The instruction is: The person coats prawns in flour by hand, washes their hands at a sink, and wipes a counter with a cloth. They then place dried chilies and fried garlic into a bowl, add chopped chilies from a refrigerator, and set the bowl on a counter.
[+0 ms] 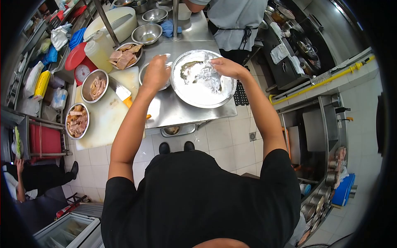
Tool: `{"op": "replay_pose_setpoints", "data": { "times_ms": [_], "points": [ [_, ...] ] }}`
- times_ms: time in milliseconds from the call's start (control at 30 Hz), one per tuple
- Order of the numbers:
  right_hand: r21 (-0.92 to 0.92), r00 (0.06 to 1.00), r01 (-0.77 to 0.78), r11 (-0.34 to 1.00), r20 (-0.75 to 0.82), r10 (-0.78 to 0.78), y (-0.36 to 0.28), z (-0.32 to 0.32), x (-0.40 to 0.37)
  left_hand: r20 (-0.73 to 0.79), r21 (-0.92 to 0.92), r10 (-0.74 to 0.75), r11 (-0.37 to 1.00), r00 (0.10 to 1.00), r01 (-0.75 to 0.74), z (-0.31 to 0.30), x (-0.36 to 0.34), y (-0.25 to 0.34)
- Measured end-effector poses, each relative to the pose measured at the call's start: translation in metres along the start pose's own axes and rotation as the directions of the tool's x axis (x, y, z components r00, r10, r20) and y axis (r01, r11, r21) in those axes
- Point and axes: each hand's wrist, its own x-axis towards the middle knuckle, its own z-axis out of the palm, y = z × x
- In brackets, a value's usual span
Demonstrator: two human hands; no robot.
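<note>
A wide steel bowl [225,96] of white flour stands on the steel table [173,109], with a flour-coated fish [204,74] lying in it. My right hand [226,67] rests on the bowl's far right rim, fingers on the fish. My left hand [156,73] hovers over a smaller steel bowl [143,73] just left of the big one, fingers curled; what it holds is hidden.
A white cutting board [105,118] with a cleaver [120,91] lies at left, flanked by steel bowls of cut meat [77,120]. A red scale [82,71] and oil jugs [97,51] stand behind. Another person in an apron [235,25] works across the table. A stove [304,45] is at right.
</note>
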Motion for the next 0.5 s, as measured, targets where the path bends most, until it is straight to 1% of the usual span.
{"op": "replay_pose_setpoints", "data": {
  "times_ms": [33, 67, 100, 133, 167, 200, 233, 267, 300, 333, 367, 400, 433, 467, 500],
  "points": [
    [0.001, 1.0, -0.001, 1.0, -0.002, 0.001, 0.007, -0.001, 0.005, 0.002, -0.034, 0.055, 0.998, 0.998, -0.055, 0.001, 0.0, 0.01],
    [-0.013, 0.998, -0.009, 1.0, 0.064, 0.01, 0.02, -0.002, 0.016, 0.009, -0.091, 0.098, 0.991, 0.995, -0.097, 0.003, 0.0, 0.018],
    [-0.027, 0.991, -0.016, 1.0, 0.13, 0.02, 0.018, 0.0, 0.018, 0.009, -0.091, 0.099, 0.991, 0.995, -0.097, 0.008, 0.001, 0.025],
    [-0.026, 0.991, -0.017, 1.0, 0.129, 0.02, 0.017, -0.001, 0.018, 0.147, -0.163, 0.055, 0.986, 0.988, -0.031, 0.014, 0.001, 0.032],
    [-0.241, 0.997, -0.001, 0.971, 0.071, 0.019, 0.016, -0.002, 0.019, 0.285, -0.225, 0.022, 0.973, 0.958, 0.045, 0.021, 0.002, 0.037],
    [-0.445, 1.0, 0.001, 0.896, 0.014, 0.006, 0.012, -0.002, 0.017, 0.286, -0.226, 0.023, 0.973, 0.958, 0.044, 0.032, 0.002, 0.039],
    [-0.445, 1.0, 0.0, 0.896, 0.014, 0.007, 0.012, 0.002, 0.016, 0.337, -0.197, 0.078, 0.98, 0.938, -0.011, 0.046, 0.003, 0.038],
    [-0.505, 0.99, -0.04, 0.862, -0.134, -0.033, 0.013, 0.006, 0.015, 0.388, -0.171, 0.13, 0.983, 0.912, -0.067, 0.06, 0.004, 0.036],
    [-0.556, 0.958, -0.088, 0.826, -0.275, -0.083, 0.016, 0.008, 0.014, 0.389, -0.171, 0.131, 0.983, 0.912, -0.068, 0.069, 0.005, 0.038],
    [-0.642, 0.975, -0.034, 0.766, -0.19, -0.115, 0.032, 0.007, 0.027, 0.491, -0.09, 0.163, 0.987, 0.855, -0.137, 0.078, 0.008, 0.041],
    [-0.642, 0.975, -0.036, 0.766, -0.192, -0.115, 0.051, 0.009, 0.034, 0.589, -0.016, 0.183, 0.976, 0.787, -0.215, 0.085, 0.01, 0.042],
    [-0.67, 0.988, -0.095, 0.736, -0.156, -0.015, 0.055, 0.015, 0.036, 0.537, 0.005, 0.27, 0.946, 0.799, -0.323, 0.093, 0.009, 0.041],
    [-0.698, 0.988, -0.15, 0.7, -0.122, 0.089, 0.06, 0.022, 0.036, 0.539, 0.003, 0.271, 0.946, 0.797, -0.324, 0.1, 0.009, 0.04],
    [-0.669, 0.978, -0.194, 0.718, -0.193, 0.084, 0.064, 0.025, 0.036, 0.517, 0.046, 0.194, 0.966, 0.834, -0.253, 0.107, 0.01, 0.039],
    [-0.667, 0.977, -0.197, 0.718, -0.196, 0.086, 0.067, 0.022, 0.035, 0.491, 0.086, 0.116, 0.98, 0.863, -0.18, 0.108, 0.011, 0.042]
  ]
}}
